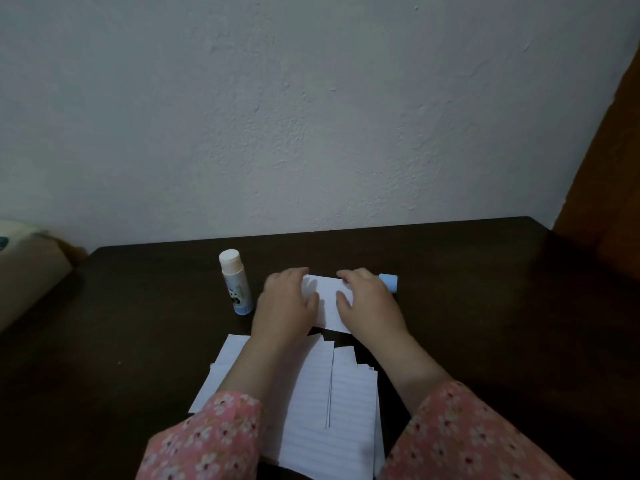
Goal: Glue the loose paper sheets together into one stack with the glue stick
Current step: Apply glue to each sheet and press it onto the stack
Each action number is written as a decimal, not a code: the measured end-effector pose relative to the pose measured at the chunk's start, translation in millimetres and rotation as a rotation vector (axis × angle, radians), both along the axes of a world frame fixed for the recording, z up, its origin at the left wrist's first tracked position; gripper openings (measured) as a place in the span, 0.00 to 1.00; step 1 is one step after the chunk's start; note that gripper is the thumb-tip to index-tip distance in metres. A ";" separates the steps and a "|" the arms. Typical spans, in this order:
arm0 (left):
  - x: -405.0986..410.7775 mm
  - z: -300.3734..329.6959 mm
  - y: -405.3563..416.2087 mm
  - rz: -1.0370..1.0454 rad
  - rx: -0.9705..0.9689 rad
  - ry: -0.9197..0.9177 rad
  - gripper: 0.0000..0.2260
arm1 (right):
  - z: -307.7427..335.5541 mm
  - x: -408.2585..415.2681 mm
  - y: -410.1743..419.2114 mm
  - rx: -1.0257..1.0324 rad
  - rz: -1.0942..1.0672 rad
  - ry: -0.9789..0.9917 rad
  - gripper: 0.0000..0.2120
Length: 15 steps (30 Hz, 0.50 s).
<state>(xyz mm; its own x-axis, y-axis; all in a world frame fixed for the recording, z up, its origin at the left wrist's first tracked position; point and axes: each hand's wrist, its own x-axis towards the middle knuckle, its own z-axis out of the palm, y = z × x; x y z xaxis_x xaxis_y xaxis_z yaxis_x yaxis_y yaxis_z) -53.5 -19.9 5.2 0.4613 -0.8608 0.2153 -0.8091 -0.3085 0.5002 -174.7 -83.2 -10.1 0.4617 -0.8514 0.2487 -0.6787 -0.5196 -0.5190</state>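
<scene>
Far left, a beige padded object (27,275) sits just off the dark wooden desk (485,306). Moving in, the white glue stick with its blue base and cartoon label (236,284) stands upright, uncapped, near the far edge. Just beside it the left hand (289,306) lies flat, fingers (294,273) relaxed and pressing down on the small white lined paper piece (329,303). That piece looks light, thin and floppy, likely to slide or crease; best handled by its edges with flat palms. The right hand (369,303) presses the other side, its fingers loosely spread. Peeking past it, the pale blue cap (389,282) lies on its side. Nearer the person, the loose white lined sheets (311,410) lie overlapped under both floral pink sleeves (214,441). No containers in sight.
</scene>
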 end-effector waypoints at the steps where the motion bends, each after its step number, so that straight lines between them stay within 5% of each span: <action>1: -1.9 -3.0 -1.6 -0.059 0.065 -0.040 0.21 | -2.9 4.2 0.7 0.048 0.041 0.069 0.21; 5: -2.7 -8.4 -6.0 -0.195 0.287 -0.234 0.18 | -9.2 8.7 0.0 0.099 0.161 0.412 0.23; 15: 6.8 -18.5 -7.1 -0.275 0.399 -0.144 0.23 | -7.9 5.1 4.1 0.099 0.200 0.500 0.26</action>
